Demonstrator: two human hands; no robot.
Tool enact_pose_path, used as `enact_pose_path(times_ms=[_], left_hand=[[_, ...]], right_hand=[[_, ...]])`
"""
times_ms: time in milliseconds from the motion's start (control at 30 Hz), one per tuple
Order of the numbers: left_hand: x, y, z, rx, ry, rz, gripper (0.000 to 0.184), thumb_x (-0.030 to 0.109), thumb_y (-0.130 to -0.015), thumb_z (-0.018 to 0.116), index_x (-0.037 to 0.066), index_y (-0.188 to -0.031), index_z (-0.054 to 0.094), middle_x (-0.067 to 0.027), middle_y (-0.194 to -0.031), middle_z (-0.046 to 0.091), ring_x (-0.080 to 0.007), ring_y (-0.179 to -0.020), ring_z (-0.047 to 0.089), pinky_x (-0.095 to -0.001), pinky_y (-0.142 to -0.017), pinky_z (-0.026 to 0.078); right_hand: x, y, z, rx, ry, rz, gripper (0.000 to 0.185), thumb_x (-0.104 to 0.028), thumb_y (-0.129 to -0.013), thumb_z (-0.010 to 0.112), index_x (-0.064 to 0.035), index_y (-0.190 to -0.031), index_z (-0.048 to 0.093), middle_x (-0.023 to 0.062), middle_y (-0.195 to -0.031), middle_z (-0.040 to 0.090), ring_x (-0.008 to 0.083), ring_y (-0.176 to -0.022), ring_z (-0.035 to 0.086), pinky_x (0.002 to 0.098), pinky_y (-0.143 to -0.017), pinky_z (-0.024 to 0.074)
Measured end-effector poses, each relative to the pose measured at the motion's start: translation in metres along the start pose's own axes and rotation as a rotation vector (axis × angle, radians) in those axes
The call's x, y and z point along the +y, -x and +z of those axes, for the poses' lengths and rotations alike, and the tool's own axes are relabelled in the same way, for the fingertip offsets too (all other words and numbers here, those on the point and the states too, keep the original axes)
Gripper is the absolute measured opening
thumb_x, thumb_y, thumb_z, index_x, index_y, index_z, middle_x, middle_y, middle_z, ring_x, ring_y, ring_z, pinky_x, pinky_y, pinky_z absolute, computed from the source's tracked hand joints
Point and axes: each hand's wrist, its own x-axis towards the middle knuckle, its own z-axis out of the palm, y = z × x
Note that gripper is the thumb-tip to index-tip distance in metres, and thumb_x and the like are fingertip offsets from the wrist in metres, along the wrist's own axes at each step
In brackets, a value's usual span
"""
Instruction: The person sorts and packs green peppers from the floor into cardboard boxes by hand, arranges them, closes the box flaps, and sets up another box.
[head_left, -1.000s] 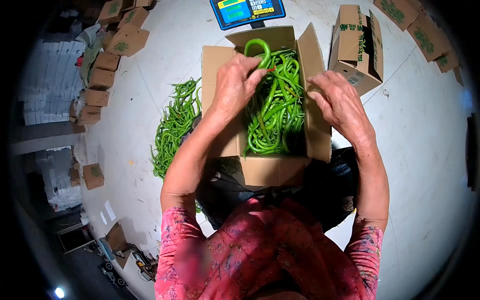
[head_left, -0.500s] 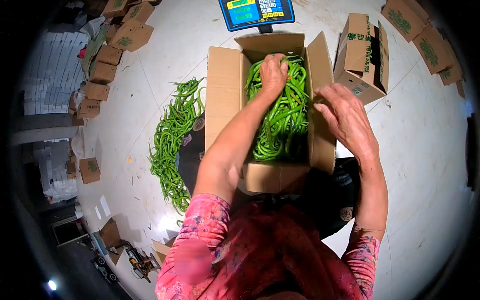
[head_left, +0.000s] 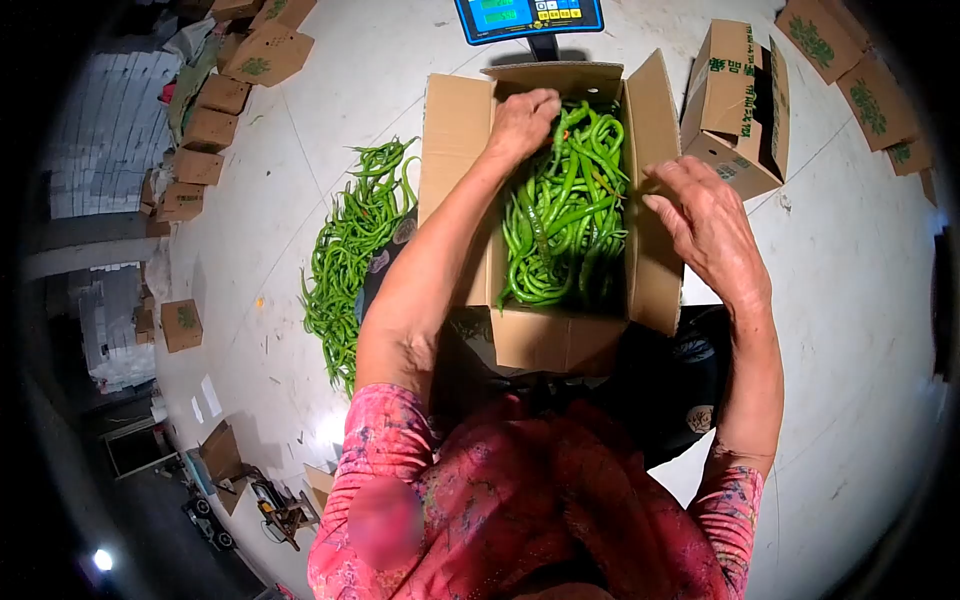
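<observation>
A cardboard box [head_left: 555, 340] stands before me with its flaps folded out, filled with long green chili peppers [head_left: 570, 225]. My left hand [head_left: 523, 127] is over the box's far left corner, fingers curled together at the edge of the peppers; what they hold, if anything, is hidden. Beside the right flap [head_left: 655, 240], my right hand [head_left: 710, 225] hovers with thumb and fingers apart and nothing between them. To the left, a loose heap of green chili peppers [head_left: 345, 270] lies on the floor.
A scale with a blue-framed display [head_left: 530, 18] rises behind the box. Another printed carton [head_left: 725, 110] is at the right, with more cartons [head_left: 865, 105] beyond it. Several brown boxes [head_left: 210, 130] line the left side near white stacks [head_left: 110, 140].
My left hand has moved left across the peppers to the box's far left corner, uncovering peppers at the far end. My right hand stays by the right flap. The view has shifted slightly.
</observation>
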Motion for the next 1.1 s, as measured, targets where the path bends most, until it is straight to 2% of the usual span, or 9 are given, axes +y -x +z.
enact_pose_path(times_ms=[133,233,433,567,700,733,833,933,1100], left_hand=[[0.007,0.037,-0.005,-0.205,-0.233,-0.153,0.040,0.028,-0.084,0.071,0.004,-0.116,0.067,-0.0223,-0.111,0.067,-0.0340,-0.106,0.064,-0.0392,-0.093,0.049],[0.005,0.056,0.010,-0.037,-0.558,0.013,0.033,0.025,-0.082,0.072,0.007,-0.109,0.069,-0.0234,-0.105,0.066,-0.0389,-0.100,0.063,-0.0467,-0.088,0.050],[0.007,0.043,-0.007,-0.249,-0.506,-0.094,0.025,0.024,-0.084,0.069,0.010,-0.105,0.068,-0.0217,-0.104,0.062,-0.0378,-0.101,0.061,-0.0486,-0.084,0.051],[0.007,0.055,-0.004,0.191,-0.426,0.150,0.019,0.014,-0.083,0.065,0.005,-0.099,0.066,-0.0193,-0.094,0.061,-0.0405,-0.092,0.060,-0.0498,-0.079,0.050],[0.036,0.055,0.015,0.254,-0.525,0.554,0.011,0.004,-0.076,0.062,0.003,-0.087,0.065,-0.0166,-0.089,0.059,-0.0345,-0.088,0.057,-0.0446,-0.074,0.049],[0.040,0.056,0.023,0.155,-0.580,0.509,0.017,0.011,-0.080,0.069,0.006,-0.095,0.066,-0.0147,-0.093,0.061,-0.0321,-0.091,0.055,-0.0421,-0.081,0.048],[0.035,0.044,0.051,0.068,-0.723,0.377,0.007,0.010,-0.080,0.066,0.004,-0.083,0.066,-0.0156,-0.091,0.061,-0.0336,-0.090,0.058,-0.0457,-0.073,0.050],[0.018,0.028,0.061,0.140,-0.706,0.304,0.007,0.011,-0.078,0.066,0.003,-0.078,0.067,-0.0180,-0.088,0.061,-0.0358,-0.085,0.062,-0.0482,-0.068,0.050],[0.015,0.013,0.062,0.047,-0.413,0.265,0.016,0.016,-0.079,0.069,0.006,-0.092,0.071,-0.0196,-0.090,0.065,-0.0388,-0.082,0.064,-0.0464,-0.074,0.052]], right_hand=[[-0.005,-0.001,-0.001,0.004,0.010,-0.001,0.024,-0.010,-0.086,0.064,0.0019,-0.107,0.062,0.0208,-0.095,0.060,0.0390,-0.094,0.058,0.0467,-0.082,0.0472],[-0.004,-0.001,0.002,0.005,0.002,-0.008,0.023,-0.010,-0.086,0.064,0.0017,-0.106,0.063,0.0208,-0.095,0.061,0.0392,-0.094,0.059,0.0470,-0.082,0.0474],[-0.002,0.001,0.005,0.020,0.040,-0.009,0.023,-0.009,-0.086,0.064,0.0008,-0.107,0.063,0.0205,-0.094,0.060,0.0386,-0.094,0.059,0.0467,-0.083,0.0476],[0.000,0.001,0.005,0.041,0.064,-0.021,0.023,-0.009,-0.086,0.064,0.0004,-0.107,0.063,0.0194,-0.093,0.059,0.0377,-0.094,0.058,0.0461,-0.083,0.0476],[-0.003,-0.002,0.006,0.046,0.055,-0.042,0.023,-0.010,-0.086,0.064,0.0003,-0.107,0.063,0.0189,-0.092,0.059,0.0371,-0.094,0.058,0.0459,-0.083,0.0475],[-0.002,-0.002,0.006,0.049,0.049,-0.045,0.023,-0.010,-0.086,0.064,0.0003,-0.107,0.063,0.0189,-0.092,0.059,0.0371,-0.093,0.058,0.0459,-0.083,0.0474],[-0.003,-0.001,0.007,0.031,0.042,-0.021,0.023,-0.010,-0.086,0.064,0.0004,-0.107,0.063,0.0191,-0.093,0.059,0.0371,-0.093,0.058,0.0458,-0.083,0.0473],[-0.002,0.001,0.005,0.040,0.046,-0.012,0.024,-0.010,-0.086,0.064,0.0002,-0.107,0.062,0.0187,-0.094,0.060,0.0372,-0.094,0.058,0.0456,-0.083,0.0475],[0.001,-0.001,0.003,0.044,0.038,-0.021,0.024,-0.009,-0.086,0.064,0.0003,-0.107,0.062,0.0188,-0.095,0.060,0.0374,-0.095,0.058,0.0456,-0.083,0.0476]])
